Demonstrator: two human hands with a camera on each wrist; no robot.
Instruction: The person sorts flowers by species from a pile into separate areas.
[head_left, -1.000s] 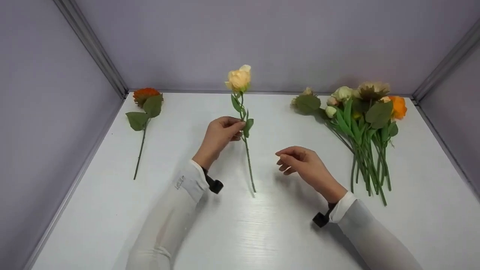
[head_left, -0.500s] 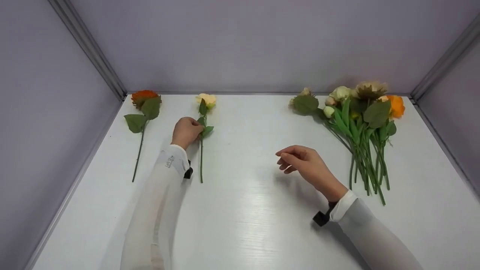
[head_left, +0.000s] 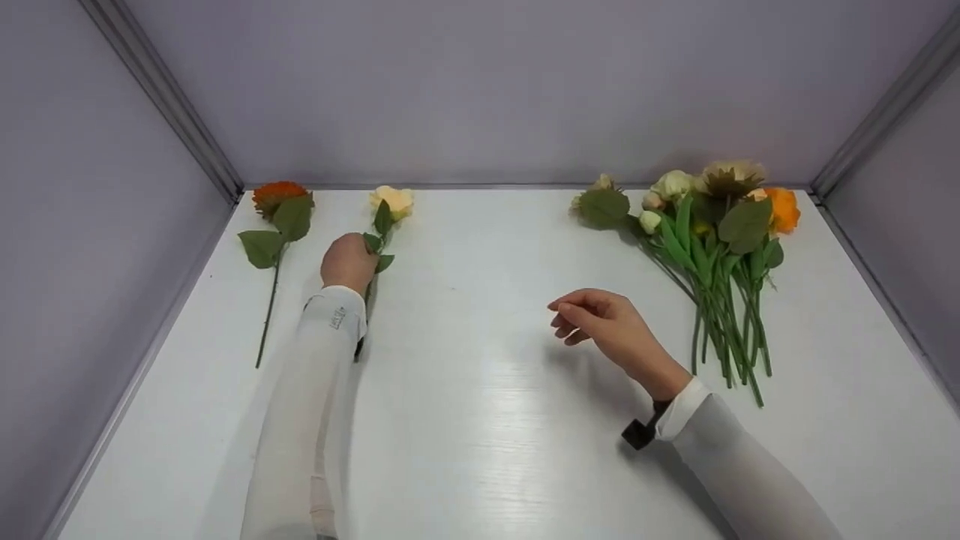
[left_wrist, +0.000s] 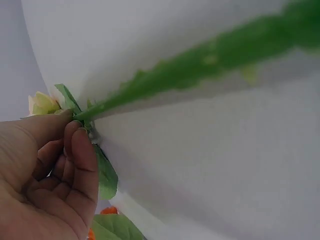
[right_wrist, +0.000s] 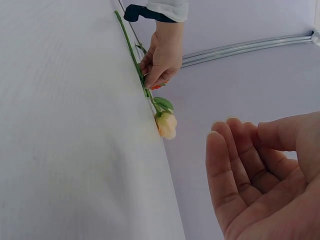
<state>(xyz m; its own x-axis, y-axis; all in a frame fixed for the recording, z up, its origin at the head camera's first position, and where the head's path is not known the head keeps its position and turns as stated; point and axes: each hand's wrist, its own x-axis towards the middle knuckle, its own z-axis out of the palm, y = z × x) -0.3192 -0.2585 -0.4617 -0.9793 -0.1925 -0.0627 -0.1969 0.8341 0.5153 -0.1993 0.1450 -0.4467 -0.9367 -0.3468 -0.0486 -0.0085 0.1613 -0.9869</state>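
A pale yellow rose (head_left: 391, 202) with green leaves lies on the left part of the white table, its head towards the back wall. My left hand (head_left: 349, 262) is at its stem; the left wrist view has thumb and forefinger pinching the green stem (left_wrist: 175, 67) just below the leaves. In the head view, my hand and sleeve cover part of that stem. My right hand (head_left: 604, 322) hovers over the table right of centre with loosely bent fingers and nothing in them. From the right wrist view, the rose head (right_wrist: 166, 125) appears beyond the left hand.
An orange flower (head_left: 279, 199) with two big leaves lies left of my left hand. On the right is a bunch of mixed flowers (head_left: 712, 255), with white, cream and orange heads and long green stems. Grey walls (head_left: 480, 97) enclose the white table (head_left: 465, 420).
My left hand has carried the rose left from mid-table and lowered it beside the orange flower, its stem now lying about parallel. The right hand has stayed in place.
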